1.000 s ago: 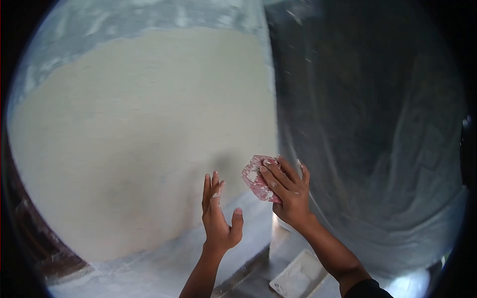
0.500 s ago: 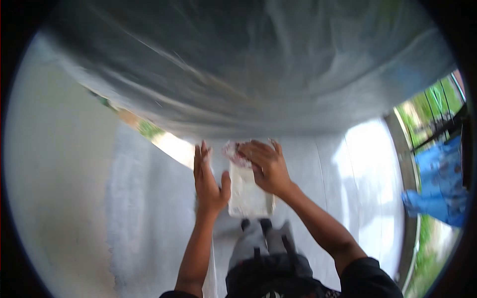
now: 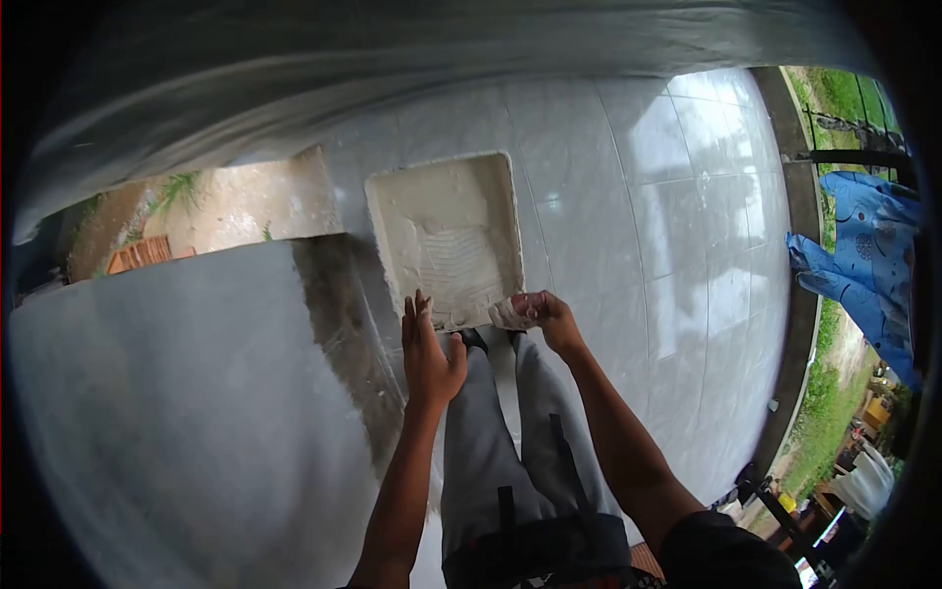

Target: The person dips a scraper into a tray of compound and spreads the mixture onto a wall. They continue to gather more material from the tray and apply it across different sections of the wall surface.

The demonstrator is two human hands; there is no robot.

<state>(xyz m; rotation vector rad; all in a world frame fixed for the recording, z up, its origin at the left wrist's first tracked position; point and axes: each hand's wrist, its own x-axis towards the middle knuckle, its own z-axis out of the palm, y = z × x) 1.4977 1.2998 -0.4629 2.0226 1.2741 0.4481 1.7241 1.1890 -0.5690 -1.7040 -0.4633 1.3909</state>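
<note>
A pale paint tray [image 3: 517,226] lies on the floor in front of my feet, coated inside with cream paint over a ribbed slope. My right hand [image 3: 551,319] is closed on a small reddish wad [image 3: 512,312] smeared with whitish paint, over the tray's near right corner. Whether the wad is cloth or sponge, I cannot make out. My left hand [image 3: 432,355] is held out with the thumb apart and nothing in it, near the tray's near left corner. Whitish paint marks its fingertips.
Glossy grey floor tiles [image 3: 599,196] surround the tray. A low grey wall [image 3: 196,383] stands at the left, with a dark unpainted strip [image 3: 343,324] along its edge. Another grey wall surface [image 3: 442,39] spans the top. Blue patterned cloth [image 3: 868,255] hangs at the right beyond the floor's edge.
My view has tilted down, so more of the tray and floor shows. My right hand has lowered with the wad to the tray's near edge. My left hand stays open.
</note>
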